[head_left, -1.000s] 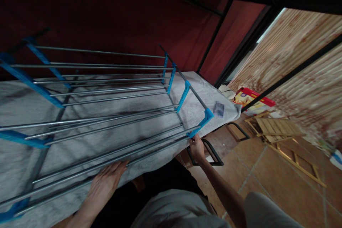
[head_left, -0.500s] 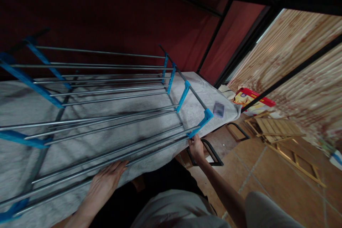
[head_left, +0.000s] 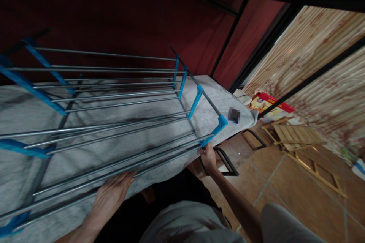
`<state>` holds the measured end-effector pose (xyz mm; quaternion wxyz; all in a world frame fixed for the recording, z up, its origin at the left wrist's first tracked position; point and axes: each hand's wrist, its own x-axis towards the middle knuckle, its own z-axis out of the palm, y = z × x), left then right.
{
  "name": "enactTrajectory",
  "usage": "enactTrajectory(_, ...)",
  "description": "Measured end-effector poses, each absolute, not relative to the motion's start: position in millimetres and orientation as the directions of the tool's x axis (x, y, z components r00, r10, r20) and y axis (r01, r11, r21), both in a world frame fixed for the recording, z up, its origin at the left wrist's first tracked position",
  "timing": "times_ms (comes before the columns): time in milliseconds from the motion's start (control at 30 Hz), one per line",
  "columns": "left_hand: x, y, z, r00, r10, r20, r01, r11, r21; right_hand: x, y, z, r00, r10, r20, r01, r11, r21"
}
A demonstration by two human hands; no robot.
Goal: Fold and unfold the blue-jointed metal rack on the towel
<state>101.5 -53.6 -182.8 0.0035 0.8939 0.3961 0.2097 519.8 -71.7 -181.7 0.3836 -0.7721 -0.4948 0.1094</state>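
Note:
A rack of grey metal tubes with blue plastic brackets point(head_left: 194, 102) lies across a table covered with a grey cloth point(head_left: 159, 121). My left hand point(head_left: 115, 190) rests on the front tubes, its fingers stretched and close together; the thumb is hidden. At the rack's front right corner, my right hand point(head_left: 209, 157) has its fingers bent round the end of the rack, just below the blue corner bracket point(head_left: 219, 125). The fingertips of the right hand are partly hidden by the bracket and tube.
A dark red wall point(head_left: 114, 15) stands behind the table. To the right are a red and yellow box point(head_left: 270, 104), a folded wooden chair point(head_left: 298, 134) on the tiled floor and a dark metal frame point(head_left: 228, 163). A blurred small item point(head_left: 234, 115) lies near the table's right end.
The view has shifted very slightly. Both hands stay at the same places on the rack, and the rack shows almost no movement.

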Motion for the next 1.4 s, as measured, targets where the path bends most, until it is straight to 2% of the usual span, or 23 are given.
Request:
enactTrajectory(467,103,-54,-187,0.586,0.731,0.35,0.721,-0.667,0.188,520,-73,-181,0.473,0.855,0.213,0.688,-0.208,-0.695)
enactTrajectory(633,106,-56,-184,0.548,0.779,0.305,0.749,-0.619,0.236,519,-74,-181,0.47,0.855,0.218,0.672,-0.187,-0.716)
enactTrajectory(767,103,-75,-171,0.482,0.801,0.355,0.76,-0.584,0.286,522,-73,-183,0.471,0.857,0.208,0.642,-0.172,-0.747)
enactTrajectory(867,87,-108,-168,0.301,0.839,0.453,0.819,-0.47,0.327,527,-75,-187,0.465,0.864,0.193,0.633,-0.172,-0.755)
enactTrajectory(933,70,-133,-171,0.082,0.863,0.499,0.864,-0.311,0.395,532,-77,-189,0.444,0.875,0.194,0.645,-0.161,-0.747)
enactTrajectory(1000,51,-154,-173,-0.212,0.85,0.483,0.855,-0.077,0.512,537,-78,-191,0.414,0.89,0.189,0.649,-0.143,-0.747)
enactTrajectory(1100,24,-165,-169,-0.602,0.71,0.366,0.673,0.204,0.711,542,-76,-191,0.395,0.903,0.172,0.652,-0.143,-0.744)
enactTrajectory(1167,9,-160,-164,-0.681,0.662,0.314,0.59,0.243,0.77,543,-76,-186,0.387,0.906,0.17,0.663,-0.146,-0.734)
enactTrajectory(1300,-7,-137,-162,-0.65,0.723,0.236,0.554,0.238,0.798,538,-75,-175,0.363,0.917,0.166,0.668,-0.132,-0.732)
enactTrajectory(1400,-10,-127,-167,-0.683,0.713,0.159,0.469,0.262,0.844,534,-76,-168,0.347,0.924,0.16,0.665,-0.122,-0.737)
